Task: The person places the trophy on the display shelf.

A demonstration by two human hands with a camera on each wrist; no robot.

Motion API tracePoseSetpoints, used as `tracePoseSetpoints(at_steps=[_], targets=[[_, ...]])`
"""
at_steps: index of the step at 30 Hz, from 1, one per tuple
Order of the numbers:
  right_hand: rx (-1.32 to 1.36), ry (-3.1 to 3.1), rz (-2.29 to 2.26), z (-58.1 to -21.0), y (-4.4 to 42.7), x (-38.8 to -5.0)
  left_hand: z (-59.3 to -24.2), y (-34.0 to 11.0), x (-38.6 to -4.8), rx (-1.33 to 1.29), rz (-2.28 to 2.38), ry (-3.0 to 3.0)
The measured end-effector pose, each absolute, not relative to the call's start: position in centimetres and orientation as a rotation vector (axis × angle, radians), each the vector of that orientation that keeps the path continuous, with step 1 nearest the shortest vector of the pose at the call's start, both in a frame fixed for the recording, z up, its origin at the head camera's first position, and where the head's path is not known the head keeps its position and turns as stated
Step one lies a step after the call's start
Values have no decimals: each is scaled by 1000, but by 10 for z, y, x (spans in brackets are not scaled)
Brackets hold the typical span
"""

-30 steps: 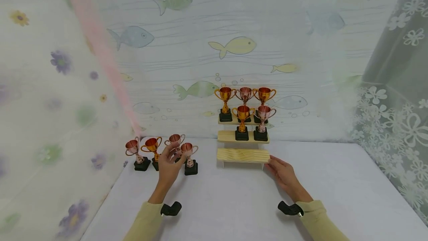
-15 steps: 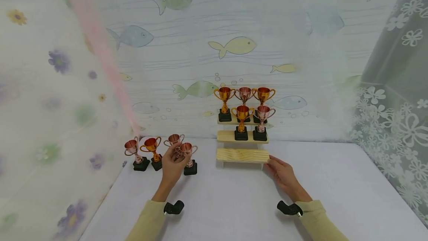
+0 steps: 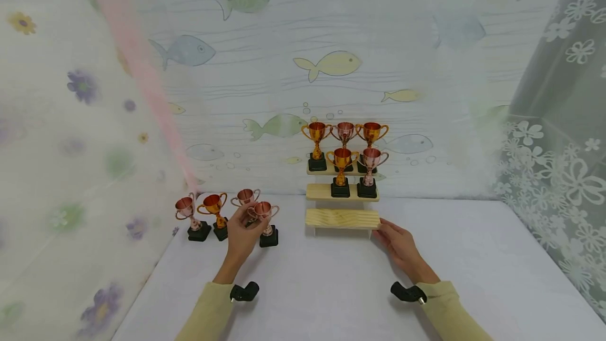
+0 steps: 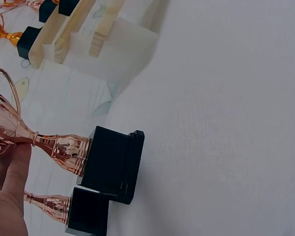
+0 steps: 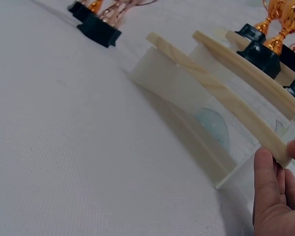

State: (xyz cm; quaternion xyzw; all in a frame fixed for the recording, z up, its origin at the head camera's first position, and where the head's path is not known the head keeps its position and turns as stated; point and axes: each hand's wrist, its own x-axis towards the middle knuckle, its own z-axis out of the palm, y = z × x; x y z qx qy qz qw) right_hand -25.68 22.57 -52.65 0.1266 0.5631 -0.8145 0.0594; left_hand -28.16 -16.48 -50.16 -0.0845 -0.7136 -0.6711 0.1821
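Observation:
My left hand (image 3: 242, 241) holds the cup of a rose-gold trophy (image 3: 269, 236) with a black base, which stands upright on the white table. Close up in the left wrist view, fingers wrap the cup of this trophy (image 4: 69, 152), and another rose-gold one (image 4: 54, 209) is right beside it. With thumb and fingers, my right hand (image 3: 400, 249) pinches the right end of the lowest plank of a three-step wooden display stand (image 3: 343, 219). The right wrist view shows that grip on the plank (image 5: 221, 93) too.
A gold trophy (image 3: 220, 220) and a rose-gold trophy (image 3: 194, 220) stand at the table's left. Gold and rose-gold trophies fill the stand's top step; a gold one (image 3: 342, 170) and a rose-gold one (image 3: 370, 172) occupy its middle step. A fish-print curtain (image 3: 265, 83) hangs behind.
My left hand has shifted slightly right and its fingers have closed on the trophy's cup. My right hand keeps its hold on the stand. The trophies have not visibly moved.

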Motion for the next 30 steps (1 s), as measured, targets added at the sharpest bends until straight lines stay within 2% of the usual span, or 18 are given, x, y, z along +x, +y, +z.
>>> tracePoseSetpoints(at_steps=[13,30], targets=[[385,1691,-2454,-522,228,-255,-488,-154,-276,-256,-1830,-1990],[341,1703,-2454,-525,229,-255,-443,-125,-278,-408,-1823,-1937]])
